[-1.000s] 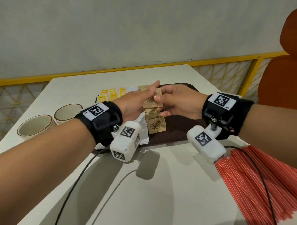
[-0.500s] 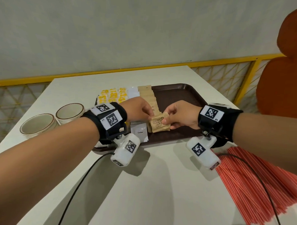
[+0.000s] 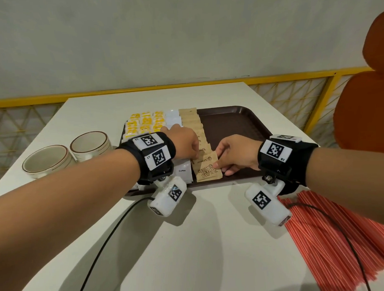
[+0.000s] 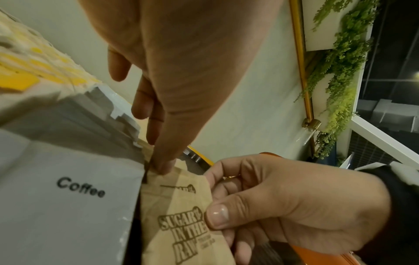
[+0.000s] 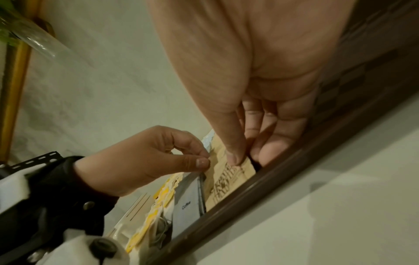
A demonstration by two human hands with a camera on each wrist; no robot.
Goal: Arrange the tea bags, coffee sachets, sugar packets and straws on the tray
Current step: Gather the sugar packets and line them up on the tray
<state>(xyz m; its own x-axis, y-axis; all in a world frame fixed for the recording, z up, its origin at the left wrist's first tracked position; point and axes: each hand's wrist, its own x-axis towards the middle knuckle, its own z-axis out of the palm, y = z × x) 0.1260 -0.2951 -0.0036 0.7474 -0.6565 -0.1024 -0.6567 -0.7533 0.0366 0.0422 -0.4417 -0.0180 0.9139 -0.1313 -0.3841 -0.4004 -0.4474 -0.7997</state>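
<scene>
1. The right hand (image 3: pixel 237 153) pinches the front sugar packet (image 3: pixel 208 172) by its right edge; the left hand (image 3: pixel 184 143) pinches its upper left corner.
2. The packet lies at the near end of the brown sugar row on the tray (image 3: pixel 236 124).
3. Tea bags (image 3: pixel 145 123) and coffee sachets (image 3: pixel 183 171) are already lined up (apparently done).
4. The straws (image 3: pixel 333 234) remain on the table, off the tray.

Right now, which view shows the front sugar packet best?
Left wrist: the front sugar packet fills the frame, print legible, pinched by the right hand. Head shows it whole but small on the tray. Right wrist shows it foreshortened and blurred.
</scene>
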